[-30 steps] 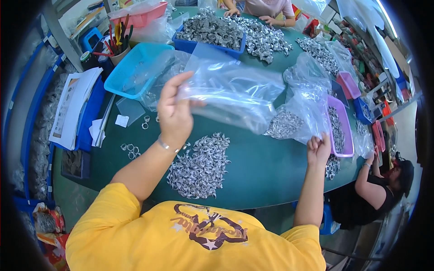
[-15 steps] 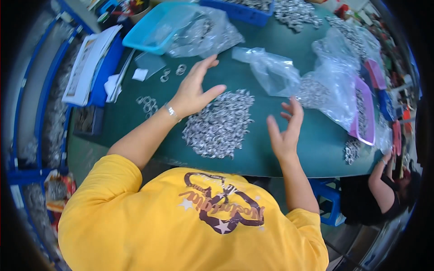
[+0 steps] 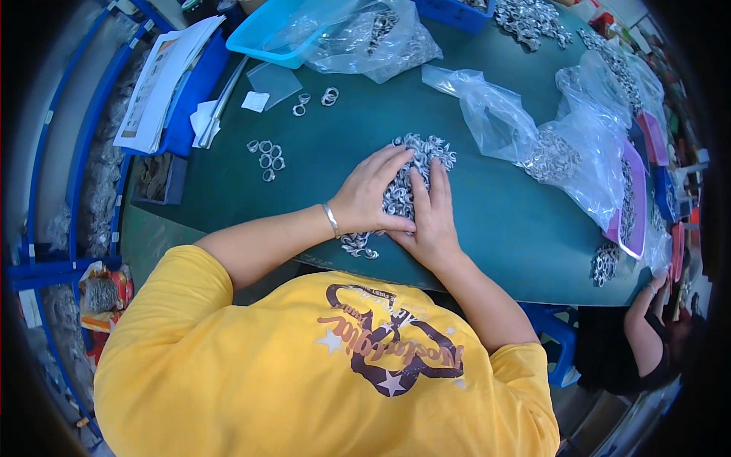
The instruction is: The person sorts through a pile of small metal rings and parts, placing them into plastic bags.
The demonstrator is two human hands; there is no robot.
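Note:
A heap of small silver-coloured rings (image 3: 398,194) lies near the front of the green table, squeezed between my two hands. My left hand (image 3: 371,190) presses along the heap's left side, fingers stretched toward its far end. Against the right side rests my right hand (image 3: 434,217), its fingers also stretched out and pointing away from me. The thumbs come close together at the near end, and both palms are hidden. A few rings (image 3: 358,245) spill out below my left wrist. More of the heap shows beyond the fingertips.
Loose rings (image 3: 266,158) lie to the left on the table (image 3: 304,183). Farther back are a turquoise basket (image 3: 266,47) and a plastic bag (image 3: 373,46). At right stand a bag of rings (image 3: 567,145) and a purple basket (image 3: 636,206). A co-worker (image 3: 640,343) sits at the far right.
Both hands have come inward from either side and now touch the heap. The heap, spread wide before, is gathered into a narrower mound. The view has shifted slightly.

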